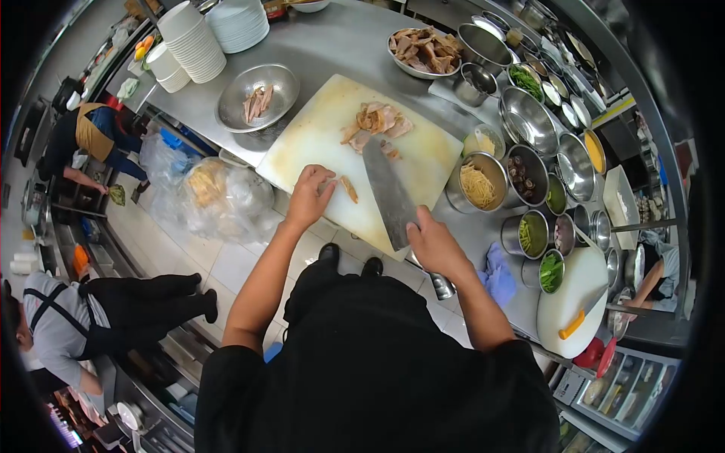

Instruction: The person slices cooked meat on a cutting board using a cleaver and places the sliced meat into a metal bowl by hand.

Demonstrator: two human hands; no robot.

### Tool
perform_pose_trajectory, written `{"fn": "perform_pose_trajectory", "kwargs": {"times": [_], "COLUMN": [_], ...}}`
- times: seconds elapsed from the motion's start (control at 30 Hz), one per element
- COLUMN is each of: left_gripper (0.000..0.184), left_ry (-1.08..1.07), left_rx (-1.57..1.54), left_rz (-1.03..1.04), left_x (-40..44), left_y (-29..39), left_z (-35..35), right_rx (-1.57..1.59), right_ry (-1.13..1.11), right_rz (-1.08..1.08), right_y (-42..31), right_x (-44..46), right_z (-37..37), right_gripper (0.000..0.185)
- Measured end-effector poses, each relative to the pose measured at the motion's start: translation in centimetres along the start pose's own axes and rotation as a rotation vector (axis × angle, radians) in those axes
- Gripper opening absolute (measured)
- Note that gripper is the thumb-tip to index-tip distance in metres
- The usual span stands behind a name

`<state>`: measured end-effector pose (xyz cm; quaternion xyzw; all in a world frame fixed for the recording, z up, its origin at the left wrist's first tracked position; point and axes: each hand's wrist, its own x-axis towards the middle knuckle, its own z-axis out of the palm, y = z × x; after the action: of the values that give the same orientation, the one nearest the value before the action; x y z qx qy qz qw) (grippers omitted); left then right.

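In my right hand (434,241) is the handle of a broad cleaver (387,192); its blade lies over the white cutting board (302,136), the tip beside a pile of sliced cooked meat (377,121). My left hand (308,198) is at the board's near left edge, fingers loosely bent, with nothing visible in them. Just right of its fingertips rests a thin strip of meat (349,189). Behind the board's left side, a steel bowl (283,87) contains several meat slices (258,103).
Stacked white bowls (192,45) and plates (238,26) stand back left. Ingredient containers, including a noodle-like shredded-food pot (477,185), crowd the right. A yellow-handled knife (578,321) lies on another board (559,302). Plastic bags (226,192) sit left; two people work there, another far right.
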<state>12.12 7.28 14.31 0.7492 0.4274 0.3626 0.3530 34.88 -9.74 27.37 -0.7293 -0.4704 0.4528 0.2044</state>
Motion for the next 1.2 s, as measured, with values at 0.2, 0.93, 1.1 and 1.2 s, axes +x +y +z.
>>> {"fn": "perform_pose_trajectory", "kwargs": {"times": [0.2,0.93,1.1,1.2], "left_gripper": [0.012,0.01,0.018,0.021], "left_ry": [-0.107,-0.251,-0.143,-0.125], "left_rx": [0.096,0.07,-0.071,0.095], "left_rz": [0.386,0.387,0.121,0.322], "left_x": [1.5,3.0,6.8,10.2], "left_y": [-0.5,-1.4,-0.6,0.7], "left_z": [0.1,-0.3,-0.3,1.4], "right_rx": [-0.441,-0.543,-0.327,-0.208], "right_ry": [-0.052,-0.088,0.027,0.105], "right_rz": [-0.045,0.018,0.028,0.037], "right_y": [-4.0,-3.9,-1.3,0.4], "right_x": [0.1,1.9,1.3,0.3], "right_z": [1.4,5.9,3.8,3.0], "right_gripper": [0.024,0.02,0.024,0.027]}}
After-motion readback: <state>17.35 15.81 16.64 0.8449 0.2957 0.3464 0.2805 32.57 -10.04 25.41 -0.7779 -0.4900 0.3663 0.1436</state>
